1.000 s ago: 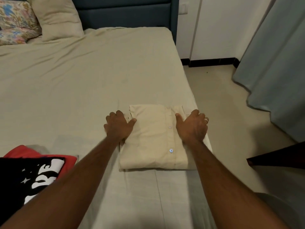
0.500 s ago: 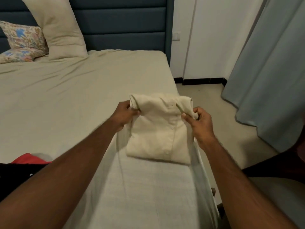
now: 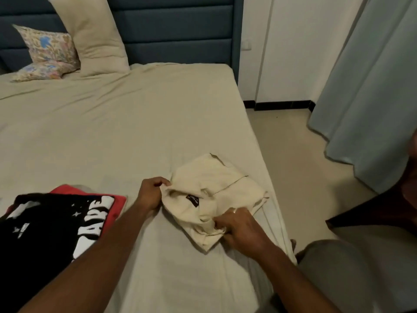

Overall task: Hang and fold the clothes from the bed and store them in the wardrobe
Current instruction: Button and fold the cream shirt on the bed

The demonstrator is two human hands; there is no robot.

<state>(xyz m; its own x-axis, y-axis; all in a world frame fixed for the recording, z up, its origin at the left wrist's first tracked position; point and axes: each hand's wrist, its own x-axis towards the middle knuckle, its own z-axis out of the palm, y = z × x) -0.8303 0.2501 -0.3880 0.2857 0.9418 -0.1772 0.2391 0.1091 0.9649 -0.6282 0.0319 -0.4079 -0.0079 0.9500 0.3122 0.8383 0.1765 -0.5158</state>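
Note:
A folded cream shirt [image 3: 216, 188] lies near the bed's right edge, turned over so its collar and a dark label face up. My left hand [image 3: 152, 195] pinches the shirt's left collar edge. My right hand [image 3: 239, 227] grips the near right corner of the shirt. On the left lies a folded black T-shirt with white lettering [image 3: 52, 224], stacked on a red garment [image 3: 117, 202].
The bed [image 3: 112, 132] carries a beige sheet, with a cream pillow [image 3: 94, 35] and a floral pillow [image 3: 48, 48] at the blue headboard. A pale blue curtain [image 3: 370, 86] hangs at right over the floor strip. A dark wooden edge [image 3: 372, 211] juts in at right.
The folded shirt was lifted off the bed by both hands, flipped over, and set down again at an angle. Both hands went from pressing flat to gripping its edges.

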